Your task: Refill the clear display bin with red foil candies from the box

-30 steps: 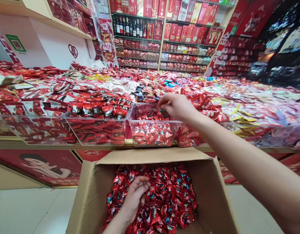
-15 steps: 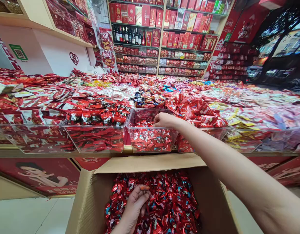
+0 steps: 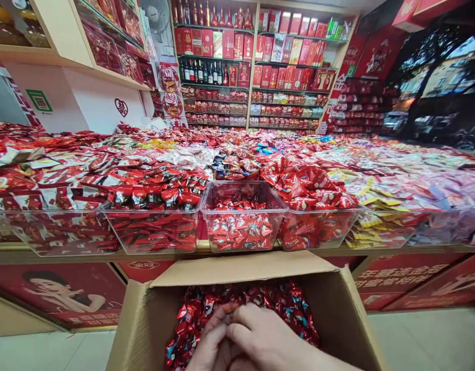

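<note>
Here both hands, left hand (image 3: 212, 342) under right hand (image 3: 266, 342), close around light, slippery foil-wrapped candies (image 3: 295, 312) in the cardboard box (image 3: 340, 314), probably best scooped loosely by the handful

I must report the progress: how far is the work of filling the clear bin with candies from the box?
Done: the clear bin already holds red candies, roughly half full. In hand: both the left hand and right hand are down in the cardboard box, on the wrapped candies. Left: the box is far from empty, and the bin has room.

Two hands (image 3: 245, 340), one cardboard box (image 3: 338, 314).
</note>
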Tool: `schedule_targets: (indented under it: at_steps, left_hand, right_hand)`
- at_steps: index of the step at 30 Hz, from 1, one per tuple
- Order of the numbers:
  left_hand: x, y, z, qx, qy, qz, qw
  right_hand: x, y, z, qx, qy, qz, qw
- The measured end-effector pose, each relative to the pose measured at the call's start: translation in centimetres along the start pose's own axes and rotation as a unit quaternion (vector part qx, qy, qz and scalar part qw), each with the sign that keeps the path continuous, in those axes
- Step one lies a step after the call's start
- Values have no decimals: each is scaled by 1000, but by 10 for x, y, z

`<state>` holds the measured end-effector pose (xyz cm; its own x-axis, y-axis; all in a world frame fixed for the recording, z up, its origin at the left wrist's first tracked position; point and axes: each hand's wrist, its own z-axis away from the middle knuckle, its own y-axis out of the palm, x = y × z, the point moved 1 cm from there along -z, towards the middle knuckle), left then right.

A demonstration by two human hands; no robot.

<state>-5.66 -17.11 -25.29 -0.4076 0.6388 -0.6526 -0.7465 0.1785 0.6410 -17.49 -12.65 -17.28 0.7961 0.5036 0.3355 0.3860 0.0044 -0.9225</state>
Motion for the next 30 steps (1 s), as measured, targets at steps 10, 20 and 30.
schedule_targets:
  at_steps: [10,20,30]
  left_hand:
    - [7,-6,-9,26,13,-82,996]
    - [-3,8,1,16,56,-71,996]
    - [2,-6,-10,32,34,-11,999]
  right_hand:
    - [-34,29,8,-70,262,-411,870]
    - [-34,31,11,-133,322,-604,717]
    - [-16,28,12,-115,142,-251,951]
